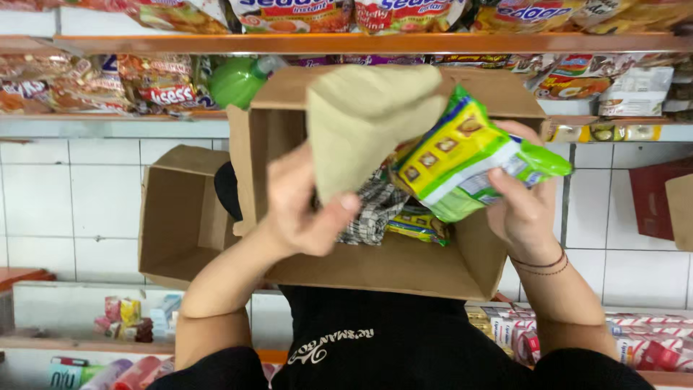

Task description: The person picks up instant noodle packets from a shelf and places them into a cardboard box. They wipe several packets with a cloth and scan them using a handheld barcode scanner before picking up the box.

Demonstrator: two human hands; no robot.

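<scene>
A small grocery shop: shelves (375, 43) crowded with snack packets (155, 83) and open cardboard cartons (180, 217)

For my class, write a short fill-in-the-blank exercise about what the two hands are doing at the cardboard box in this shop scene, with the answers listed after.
1. The right hand holds a green and ____ packet.
2. The left hand grips a flap of the ____ box.
3. A second, empty cardboard box lies on the person's ____ side.
4. A thin ____ circles the right wrist.

Missing words: yellow; cardboard; left; bracelet
</scene>
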